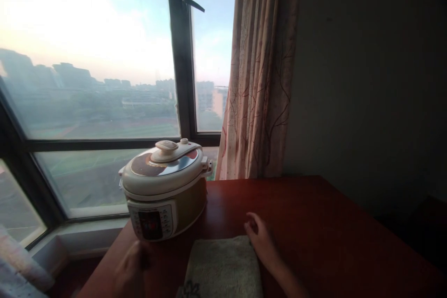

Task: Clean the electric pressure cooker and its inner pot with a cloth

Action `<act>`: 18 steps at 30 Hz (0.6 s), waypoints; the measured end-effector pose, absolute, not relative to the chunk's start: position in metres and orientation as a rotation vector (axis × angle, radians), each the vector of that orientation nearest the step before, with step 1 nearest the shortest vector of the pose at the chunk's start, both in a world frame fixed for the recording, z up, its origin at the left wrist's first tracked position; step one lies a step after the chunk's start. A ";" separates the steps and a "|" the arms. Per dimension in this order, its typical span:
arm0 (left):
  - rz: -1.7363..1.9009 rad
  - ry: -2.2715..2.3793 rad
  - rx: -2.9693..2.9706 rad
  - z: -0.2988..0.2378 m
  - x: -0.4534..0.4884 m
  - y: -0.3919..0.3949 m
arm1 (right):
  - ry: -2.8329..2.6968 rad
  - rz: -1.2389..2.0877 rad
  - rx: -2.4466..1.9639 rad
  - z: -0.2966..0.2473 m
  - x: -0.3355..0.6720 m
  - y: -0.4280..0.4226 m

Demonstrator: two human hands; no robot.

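While the cloth (223, 263) lies on the table (324, 223) at the view's six o'clock, the right hand (257, 233) is by its one o'clock corner, fingers curled, thumb apart. At the cloth's nine o'clock, the left hand (130, 263) is blurred; I cannot tell its fingers' state. The cooker (188, 207) stands at eleven.

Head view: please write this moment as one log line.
left hand: blurred, near cooker; right hand: beside cloth, contact unclear; cooker: lidded, on table; cloth: on table
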State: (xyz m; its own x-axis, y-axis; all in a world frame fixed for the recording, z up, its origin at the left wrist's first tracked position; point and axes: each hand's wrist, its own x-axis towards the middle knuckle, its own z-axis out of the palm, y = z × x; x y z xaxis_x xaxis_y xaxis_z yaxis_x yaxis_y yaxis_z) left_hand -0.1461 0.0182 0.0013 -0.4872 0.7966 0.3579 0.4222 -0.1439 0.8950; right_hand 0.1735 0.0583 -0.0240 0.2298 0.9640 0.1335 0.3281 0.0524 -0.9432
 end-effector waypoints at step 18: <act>0.276 1.738 2.429 -0.045 -0.049 0.006 | -1.352 0.654 -1.472 -0.100 0.173 0.010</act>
State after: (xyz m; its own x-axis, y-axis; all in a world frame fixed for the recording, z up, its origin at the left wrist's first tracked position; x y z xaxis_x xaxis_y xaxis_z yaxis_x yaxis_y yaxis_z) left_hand -0.0493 0.0057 -0.0447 0.3151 0.9468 0.0662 0.9207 -0.3218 0.2205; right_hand 0.1728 0.0098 -0.1001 0.2309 0.9463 0.2261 0.4103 0.1161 -0.9045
